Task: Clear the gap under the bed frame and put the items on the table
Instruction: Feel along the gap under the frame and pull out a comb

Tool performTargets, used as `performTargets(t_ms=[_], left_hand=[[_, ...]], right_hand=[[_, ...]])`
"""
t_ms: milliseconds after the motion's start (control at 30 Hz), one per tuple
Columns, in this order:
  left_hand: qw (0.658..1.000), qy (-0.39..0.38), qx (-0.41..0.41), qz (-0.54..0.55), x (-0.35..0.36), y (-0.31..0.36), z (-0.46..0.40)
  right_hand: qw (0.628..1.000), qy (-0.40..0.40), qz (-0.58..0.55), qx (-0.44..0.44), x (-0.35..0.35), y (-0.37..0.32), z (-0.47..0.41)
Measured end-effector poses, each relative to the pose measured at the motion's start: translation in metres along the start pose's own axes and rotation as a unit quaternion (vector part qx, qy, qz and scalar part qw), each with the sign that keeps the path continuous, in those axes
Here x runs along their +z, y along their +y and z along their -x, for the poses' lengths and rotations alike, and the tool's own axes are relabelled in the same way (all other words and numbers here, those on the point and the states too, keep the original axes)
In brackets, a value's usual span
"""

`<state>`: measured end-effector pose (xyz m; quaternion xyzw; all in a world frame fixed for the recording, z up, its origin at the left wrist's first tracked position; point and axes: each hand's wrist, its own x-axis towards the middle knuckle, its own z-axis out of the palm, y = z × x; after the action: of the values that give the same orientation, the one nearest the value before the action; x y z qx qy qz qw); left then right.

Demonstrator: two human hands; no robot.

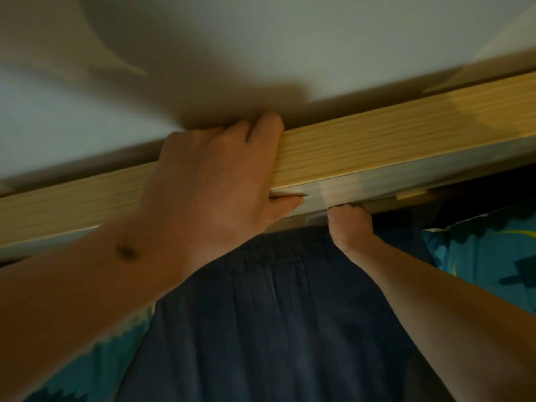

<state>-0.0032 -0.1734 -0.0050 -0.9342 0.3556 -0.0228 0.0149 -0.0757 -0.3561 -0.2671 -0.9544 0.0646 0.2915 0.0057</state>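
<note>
the left hand [220, 181] grips the wooden bed frame [377, 152], fingers curled over its top edge. the right hand [351, 224] reaches into the gap beneath it; its fingers are hidden, so i cannot tell their state. no item shows yet; judging so, clearing has barely begun.

gap: dark slot under wooden bed frame rail [377, 146], open at far right | blocked: dark blue fabric [275, 314] bunched below rail, patterned bedding [478, 256] beside it | right hand [351, 224] fingers tucked under rail
</note>
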Motion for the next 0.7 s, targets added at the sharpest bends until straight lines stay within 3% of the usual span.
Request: performTargets(t_ms=[333, 700], left_hand=[[1.0, 0.011, -0.01, -0.008, 0.004, 0.003, 0.001], [1.0, 0.016, -0.009, -0.001, 0.003, 0.003, 0.003]], right_hand=[[0.999, -0.042, -0.032, -0.001, 0.006, 0.002, -0.007], [0.993, -0.043, 0.079, -0.081, 0.009, 0.01, -0.013]])
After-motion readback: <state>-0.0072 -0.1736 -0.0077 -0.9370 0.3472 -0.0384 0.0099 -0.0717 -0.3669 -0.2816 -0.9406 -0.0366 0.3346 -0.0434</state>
